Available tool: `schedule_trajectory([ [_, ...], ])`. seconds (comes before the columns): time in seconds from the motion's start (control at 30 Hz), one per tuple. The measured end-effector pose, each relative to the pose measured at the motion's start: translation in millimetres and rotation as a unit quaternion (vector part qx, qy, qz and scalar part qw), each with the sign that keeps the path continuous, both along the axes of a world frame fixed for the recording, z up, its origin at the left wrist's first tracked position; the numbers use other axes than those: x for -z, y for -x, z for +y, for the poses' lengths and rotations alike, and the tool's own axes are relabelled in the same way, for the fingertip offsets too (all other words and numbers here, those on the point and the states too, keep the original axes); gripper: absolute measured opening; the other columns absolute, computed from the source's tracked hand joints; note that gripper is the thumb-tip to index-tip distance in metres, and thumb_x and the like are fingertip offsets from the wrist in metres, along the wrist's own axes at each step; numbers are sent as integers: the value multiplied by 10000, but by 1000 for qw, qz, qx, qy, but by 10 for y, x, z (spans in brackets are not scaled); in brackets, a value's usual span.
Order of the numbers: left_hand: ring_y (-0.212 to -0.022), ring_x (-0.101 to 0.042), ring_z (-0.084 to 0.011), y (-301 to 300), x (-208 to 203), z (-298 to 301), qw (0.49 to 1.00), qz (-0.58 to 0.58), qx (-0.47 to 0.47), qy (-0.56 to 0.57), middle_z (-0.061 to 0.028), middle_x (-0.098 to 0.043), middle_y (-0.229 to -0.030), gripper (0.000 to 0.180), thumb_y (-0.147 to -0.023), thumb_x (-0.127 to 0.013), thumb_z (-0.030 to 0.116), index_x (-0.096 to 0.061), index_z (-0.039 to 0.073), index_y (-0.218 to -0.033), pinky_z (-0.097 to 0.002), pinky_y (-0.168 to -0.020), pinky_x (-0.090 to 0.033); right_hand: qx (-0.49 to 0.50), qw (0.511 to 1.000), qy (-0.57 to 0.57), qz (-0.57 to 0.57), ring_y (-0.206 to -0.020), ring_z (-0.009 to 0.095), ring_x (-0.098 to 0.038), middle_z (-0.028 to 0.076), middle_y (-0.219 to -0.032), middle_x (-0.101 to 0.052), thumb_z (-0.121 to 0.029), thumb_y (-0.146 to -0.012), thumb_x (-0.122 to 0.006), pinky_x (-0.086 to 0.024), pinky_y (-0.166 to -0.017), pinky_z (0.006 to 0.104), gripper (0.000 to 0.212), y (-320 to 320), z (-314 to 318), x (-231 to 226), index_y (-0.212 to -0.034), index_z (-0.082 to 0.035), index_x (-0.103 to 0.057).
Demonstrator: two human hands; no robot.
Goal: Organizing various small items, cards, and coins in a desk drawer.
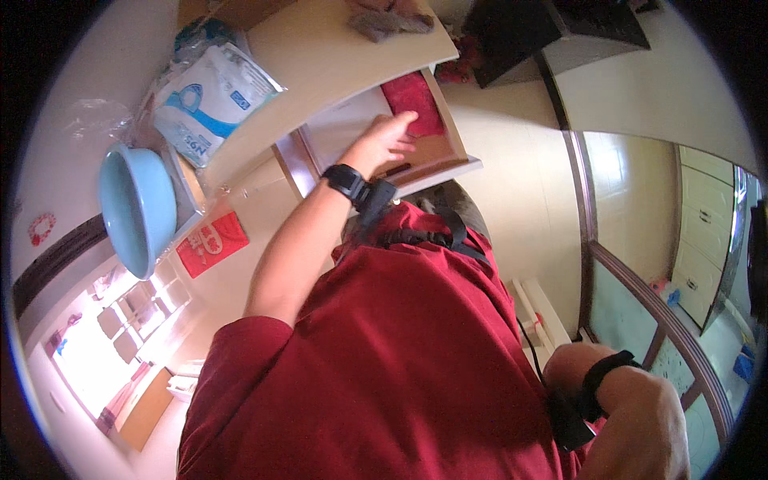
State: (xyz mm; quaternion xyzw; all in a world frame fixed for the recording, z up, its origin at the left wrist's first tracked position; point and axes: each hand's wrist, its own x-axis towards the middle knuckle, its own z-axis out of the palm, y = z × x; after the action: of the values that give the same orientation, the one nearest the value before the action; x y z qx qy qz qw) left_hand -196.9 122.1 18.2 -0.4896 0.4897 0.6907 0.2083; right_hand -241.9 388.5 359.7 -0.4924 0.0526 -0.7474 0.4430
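My left hand (pixel 386 142) reaches over a pulled-out drawer (pixel 340 120). Its thumb is stretched out and its fingers are apart, with nothing seen in them. Just beyond the fingers, a flat red item (pixel 414 100) lies inside the drawer, too blurred to name. A small dark object (pixel 392 170) rests by the drawer's front, below my fingers. A black band with a device is strapped on my left wrist. My right hand (pixel 570 364) is down at my right side, next to a black strap and a dark device; its fingers are hidden.
The drawer belongs to a pale table (pixel 320 72). On its left are a blue-and-white plastic package (pixel 212 104) and a light-blue basin (pixel 138 212). A red mat (pixel 213 244) lies on the floor. A dark box-like piece (pixel 512 40) stands far right, a glass-panelled partition (pixel 640 308) at the right.
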Motion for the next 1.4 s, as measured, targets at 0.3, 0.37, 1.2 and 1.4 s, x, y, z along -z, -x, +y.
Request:
schedule_trajectory([
  [0.3, -1297, -343, -335, -120, 705, -52, 988, 130, -76, 36, -201, -307, -1449, 779, -878, -639, 411, -254, 35, -1441, -596, -997, -364, 36, 999, -22, -27, -446, 103, -497, 61, -620, -546, -109, -941, -443, -373, -396, 216, 236, -292, 38, -135, -1025, 7, -630],
  [0.37, -1060, -553, -327, 244, 368, 341, 982, -4, -162, 93, -213, -507, -1287, 608, -839, -659, 400, -484, -24, -1239, -465, -755, -530, 78, 997, -25, -15, -445, 102, -494, 58, -615, -542, -104, -936, -445, -368, -393, 218, 228, -313, 62, -64, -1015, 6, -629],
  [1.2, -929, -601, -151, -1720, -823, -303, 950, 295, -56, 90, -77, -627, -1054, 326, -828, -606, 61, -561, -13, -1142, -287, -844, -481, -216, 973, 34, 73, -518, 152, -508, 53, -636, -518, -202, -907, -510, -379, -458, 288, 178, 325, -426, -28, -839, -72, -611],
  [1.4, -1017, -607, -193, -1828, -952, -206, 775, 411, -434, -206, -86, -625, -1110, 329, -887, -504, 106, -548, 11, -1199, -317, -865, -499, -142, 982, 12, 122, -433, 103, -449, 1, -565, -461, -185, -932, -515, -301, -386, 221, 262, 71, -783, -148, -1117, -84, -671],
])
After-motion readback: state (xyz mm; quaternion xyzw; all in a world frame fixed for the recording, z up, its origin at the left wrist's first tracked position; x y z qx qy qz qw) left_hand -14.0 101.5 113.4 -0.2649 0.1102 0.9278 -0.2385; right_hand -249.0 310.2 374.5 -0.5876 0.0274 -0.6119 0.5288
